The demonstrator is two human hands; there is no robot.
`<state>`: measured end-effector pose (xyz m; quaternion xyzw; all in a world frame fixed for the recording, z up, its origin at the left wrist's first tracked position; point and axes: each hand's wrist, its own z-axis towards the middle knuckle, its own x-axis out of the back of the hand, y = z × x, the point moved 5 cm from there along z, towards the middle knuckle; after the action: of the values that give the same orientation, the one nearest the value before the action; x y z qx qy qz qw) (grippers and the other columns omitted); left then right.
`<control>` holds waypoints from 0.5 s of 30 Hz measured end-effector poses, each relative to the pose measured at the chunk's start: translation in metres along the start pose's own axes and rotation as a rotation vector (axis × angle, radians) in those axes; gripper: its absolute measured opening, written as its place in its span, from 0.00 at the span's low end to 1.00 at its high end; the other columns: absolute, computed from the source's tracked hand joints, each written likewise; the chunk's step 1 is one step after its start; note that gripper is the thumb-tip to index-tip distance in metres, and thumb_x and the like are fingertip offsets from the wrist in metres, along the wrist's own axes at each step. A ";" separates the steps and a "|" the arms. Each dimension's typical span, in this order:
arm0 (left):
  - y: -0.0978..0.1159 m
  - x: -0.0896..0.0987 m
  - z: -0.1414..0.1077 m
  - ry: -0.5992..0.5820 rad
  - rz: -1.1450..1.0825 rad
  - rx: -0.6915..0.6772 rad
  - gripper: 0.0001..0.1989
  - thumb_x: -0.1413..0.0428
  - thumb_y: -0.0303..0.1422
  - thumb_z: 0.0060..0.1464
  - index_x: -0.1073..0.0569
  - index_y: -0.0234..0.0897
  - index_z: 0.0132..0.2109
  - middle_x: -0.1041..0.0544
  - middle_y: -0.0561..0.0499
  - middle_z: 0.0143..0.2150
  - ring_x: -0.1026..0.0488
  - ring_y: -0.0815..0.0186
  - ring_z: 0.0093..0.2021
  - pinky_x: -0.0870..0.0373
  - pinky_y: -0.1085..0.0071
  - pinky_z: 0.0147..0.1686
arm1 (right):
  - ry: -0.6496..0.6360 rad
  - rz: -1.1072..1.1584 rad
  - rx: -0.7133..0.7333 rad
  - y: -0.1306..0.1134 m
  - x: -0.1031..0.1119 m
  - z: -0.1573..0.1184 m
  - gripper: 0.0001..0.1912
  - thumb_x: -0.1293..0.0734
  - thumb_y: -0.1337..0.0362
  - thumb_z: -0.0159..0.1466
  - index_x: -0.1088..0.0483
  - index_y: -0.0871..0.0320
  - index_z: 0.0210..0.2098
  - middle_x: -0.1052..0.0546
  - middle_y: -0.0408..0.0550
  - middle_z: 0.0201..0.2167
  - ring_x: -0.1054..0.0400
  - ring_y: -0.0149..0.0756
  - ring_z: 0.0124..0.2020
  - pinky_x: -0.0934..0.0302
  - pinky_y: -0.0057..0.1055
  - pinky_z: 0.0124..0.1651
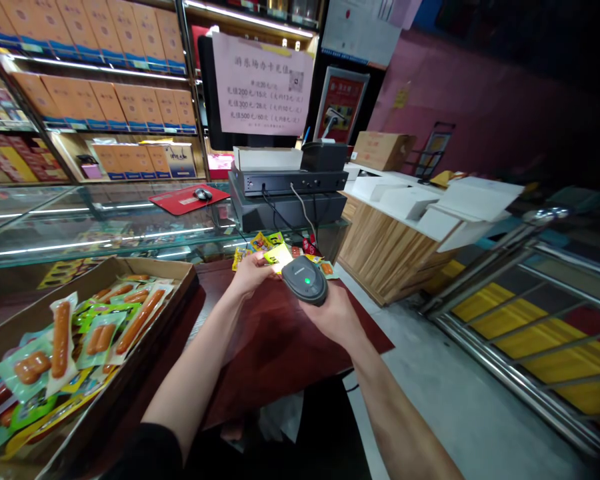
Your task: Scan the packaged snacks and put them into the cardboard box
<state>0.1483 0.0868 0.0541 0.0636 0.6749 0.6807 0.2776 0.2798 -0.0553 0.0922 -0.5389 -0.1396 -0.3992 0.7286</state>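
My left hand (253,273) pinches a small yellow packet (279,256) by its left side, over the dark red table (265,347). Bright light from the scanner falls on the packet. My right hand (330,312) is wrapped round a dark grey handheld scanner (305,279) with a green light on top; its head is right beside the packet. Behind both hands lie several small snack packets (260,242), partly hidden by the hands and scanner. To the left, a cardboard box (187,272) holds several wrapped sausages (61,339).
Behind the table stand a glass counter (105,220) with a red mat (180,200) and mouse, a black cash drawer (290,210) with cables, and a monitor bearing a pink sign (265,90). Metal railing (510,320) and a wooden counter (380,250) are on the right.
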 end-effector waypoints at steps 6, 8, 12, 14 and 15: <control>0.018 0.019 -0.026 0.059 0.111 -0.058 0.22 0.32 0.40 0.39 0.25 0.34 0.40 0.20 0.48 0.35 0.24 0.66 0.25 0.26 0.69 0.29 | -0.098 0.066 0.085 -0.013 0.005 0.015 0.13 0.31 0.64 0.55 0.23 0.57 0.41 0.18 0.50 0.38 0.24 0.46 0.42 0.32 0.35 0.43; 0.034 0.043 -0.047 0.141 0.164 -0.118 0.21 0.33 0.42 0.40 0.26 0.33 0.39 0.20 0.49 0.33 0.24 0.66 0.25 0.25 0.68 0.30 | -0.168 0.091 0.156 -0.030 0.001 0.027 0.15 0.31 0.63 0.56 0.23 0.57 0.43 0.19 0.49 0.40 0.25 0.45 0.43 0.32 0.36 0.45; 0.085 0.114 -0.109 0.525 0.412 -0.264 0.19 0.35 0.43 0.44 0.25 0.33 0.38 0.20 0.49 0.31 0.23 0.64 0.28 0.25 0.69 0.32 | -0.330 0.145 0.295 -0.080 -0.031 0.049 0.14 0.31 0.61 0.57 0.23 0.58 0.41 0.18 0.49 0.36 0.25 0.44 0.40 0.33 0.34 0.41; 0.113 0.145 -0.145 0.744 0.581 -0.329 0.19 0.36 0.41 0.45 0.25 0.34 0.41 0.20 0.48 0.34 0.22 0.63 0.33 0.25 0.69 0.34 | -0.378 0.168 0.354 -0.109 -0.054 0.056 0.13 0.30 0.61 0.56 0.23 0.58 0.40 0.19 0.48 0.33 0.25 0.44 0.40 0.34 0.33 0.40; 0.126 0.156 -0.162 0.855 0.697 -0.360 0.19 0.37 0.40 0.46 0.24 0.34 0.43 0.20 0.48 0.36 0.22 0.62 0.36 0.25 0.68 0.37 | -0.404 0.167 0.374 -0.122 -0.066 0.058 0.12 0.30 0.60 0.56 0.23 0.58 0.39 0.19 0.48 0.32 0.25 0.44 0.40 0.34 0.32 0.38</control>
<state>-0.0939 0.0241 0.1161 -0.0467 0.5401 0.8011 -0.2537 0.1608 0.0132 0.1550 -0.4734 -0.3080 -0.1896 0.8032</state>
